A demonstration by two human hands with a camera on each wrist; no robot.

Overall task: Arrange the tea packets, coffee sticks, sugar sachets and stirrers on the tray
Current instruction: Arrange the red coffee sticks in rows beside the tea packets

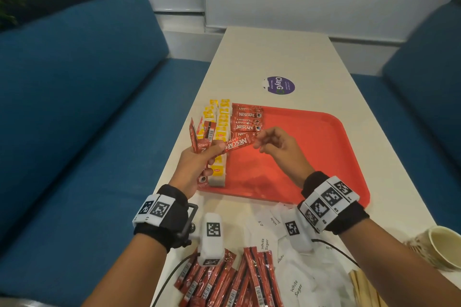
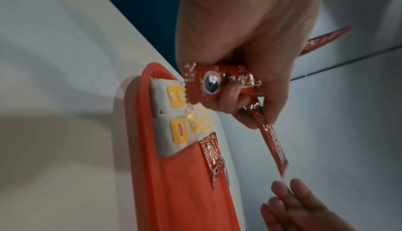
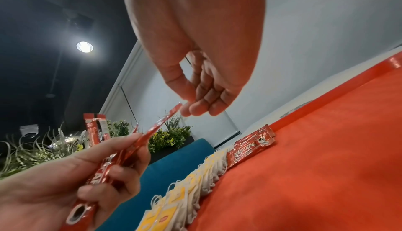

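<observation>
My left hand [image 1: 212,151] grips a fanned bunch of red coffee sticks [image 2: 208,81] over the left edge of the red tray [image 1: 299,157]. One stick [image 1: 237,144] juts out of the bunch to the right. My right hand [image 1: 270,143] hovers over the tray with fingers loosely curled, its fingertips [image 3: 189,111] at that stick's free end [image 3: 174,111]; the left wrist view shows a small gap there. Yellow-tagged tea packets [image 1: 219,117] line the tray's left side, with several coffee sticks [image 1: 247,119] laid beside them. More coffee sticks [image 1: 237,279], white sugar sachets [image 1: 296,281] and wooden stirrers [image 1: 361,289] lie on the near table.
A paper cup [image 1: 444,244] stands at the table's near right edge. A purple round sticker [image 1: 280,85] lies beyond the tray. Blue sofas [image 1: 87,107] flank the narrow white table [image 1: 274,52]. The tray's middle and right are bare red surface.
</observation>
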